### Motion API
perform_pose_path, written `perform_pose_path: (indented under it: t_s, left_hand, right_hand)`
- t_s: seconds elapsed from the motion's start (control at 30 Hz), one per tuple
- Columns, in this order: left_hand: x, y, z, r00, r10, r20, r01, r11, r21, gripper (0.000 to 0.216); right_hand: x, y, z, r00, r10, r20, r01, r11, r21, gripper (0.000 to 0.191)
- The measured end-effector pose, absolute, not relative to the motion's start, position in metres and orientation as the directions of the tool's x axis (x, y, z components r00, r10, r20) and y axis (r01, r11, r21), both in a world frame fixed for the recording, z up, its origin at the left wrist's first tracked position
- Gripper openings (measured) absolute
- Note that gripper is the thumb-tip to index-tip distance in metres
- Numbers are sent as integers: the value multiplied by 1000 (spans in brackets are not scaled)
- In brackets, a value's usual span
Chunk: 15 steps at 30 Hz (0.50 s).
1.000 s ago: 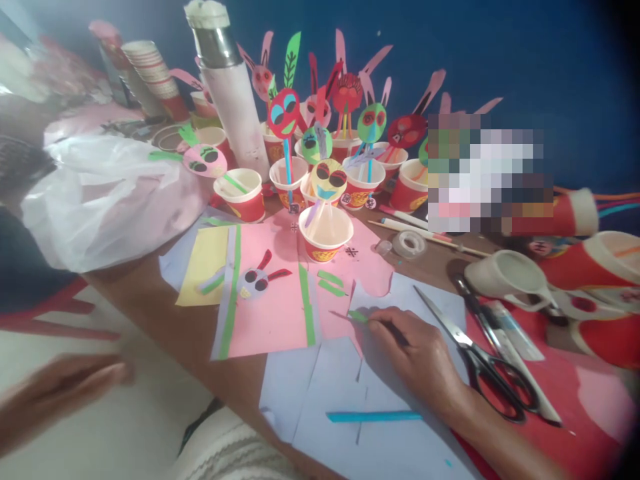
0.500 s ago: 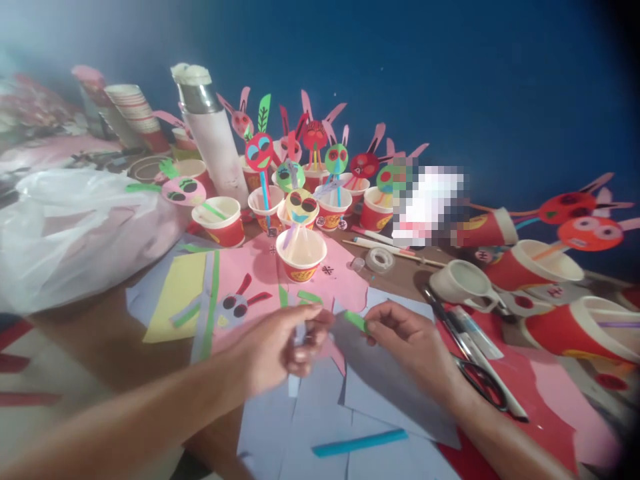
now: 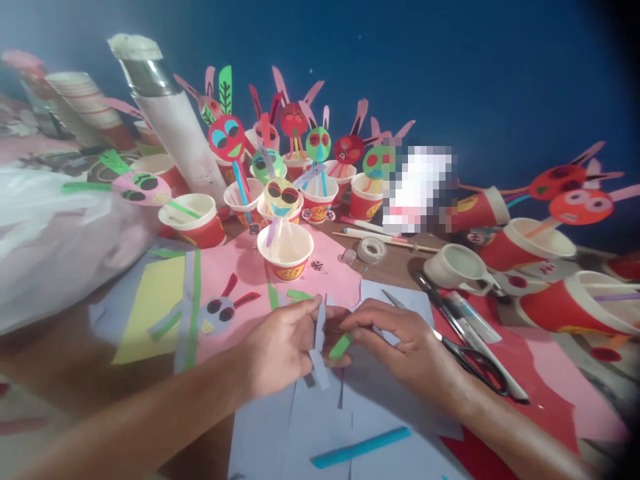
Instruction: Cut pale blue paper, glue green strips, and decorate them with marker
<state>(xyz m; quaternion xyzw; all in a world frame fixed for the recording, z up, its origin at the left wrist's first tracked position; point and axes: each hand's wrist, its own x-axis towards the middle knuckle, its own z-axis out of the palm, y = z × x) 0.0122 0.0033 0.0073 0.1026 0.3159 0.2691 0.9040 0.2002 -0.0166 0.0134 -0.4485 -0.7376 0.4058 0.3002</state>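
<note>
My left hand [image 3: 285, 340] pinches a pale lavender paper strip [image 3: 319, 363], which stands up from the fingertips and hangs below them with a bend. Close beside it, my right hand [image 3: 390, 333] has a short green paper strip [image 3: 341, 346] between thumb and fingers, its free end angled down toward the lavender strip. I cannot tell whether the two strips touch. Under the hands lie lavender paper sheets [image 3: 320, 427] with a blue strip [image 3: 361, 447] on them. A lavender bunny face [image 3: 221, 312] with dark eyes and red ears lies on pink paper left of my hands.
A paper cup [image 3: 286, 252] stands just beyond my hands, with several cups holding paper faces on sticks behind it. Scissors [image 3: 473, 363], pens [image 3: 465, 340] and a mug [image 3: 457, 267] lie to the right. A flask [image 3: 173, 127] and plastic bag [image 3: 65, 240] are at left.
My right hand has brought the green strip left and down, close to the left hand. The lavender strip now shows upright in the left fingers. The view has shifted slightly.
</note>
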Motion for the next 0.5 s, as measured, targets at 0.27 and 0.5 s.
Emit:
perform_pose_path:
  t_s: [0.27, 0.5]
  left_hand:
    - [12, 1, 6, 654, 508, -561, -346, 860, 375, 45]
    - [12, -2, 1, 722, 466, -512, -317, 880, 353, 49]
  right_hand:
    - [188, -27, 17, -573, 796, 198, 462, 513, -724, 14]
    - [179, -38, 4, -551, 821, 150, 537, 486, -690, 13]
